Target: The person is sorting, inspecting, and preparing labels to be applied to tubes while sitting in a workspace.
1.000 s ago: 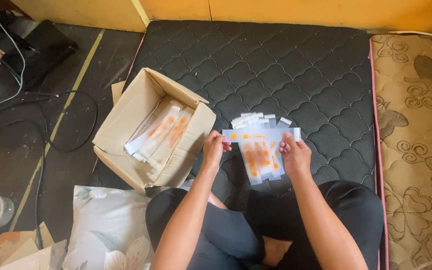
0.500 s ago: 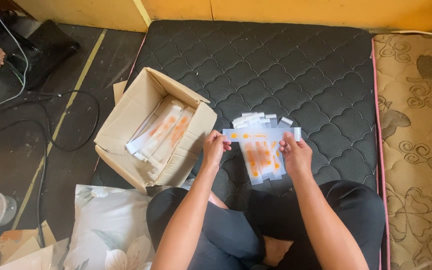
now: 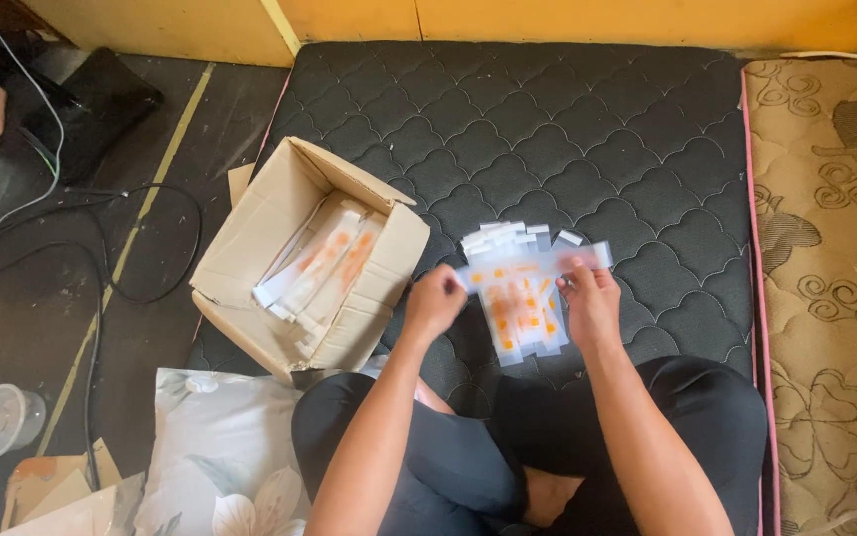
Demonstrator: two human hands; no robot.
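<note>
Holding one clear packet (image 3: 533,266) by both ends — your left hand (image 3: 435,303) and right hand (image 3: 587,298) pinch it over the pile (image 3: 520,316); cardboard box (image 3: 250,268) at nine o'clock.
</note>
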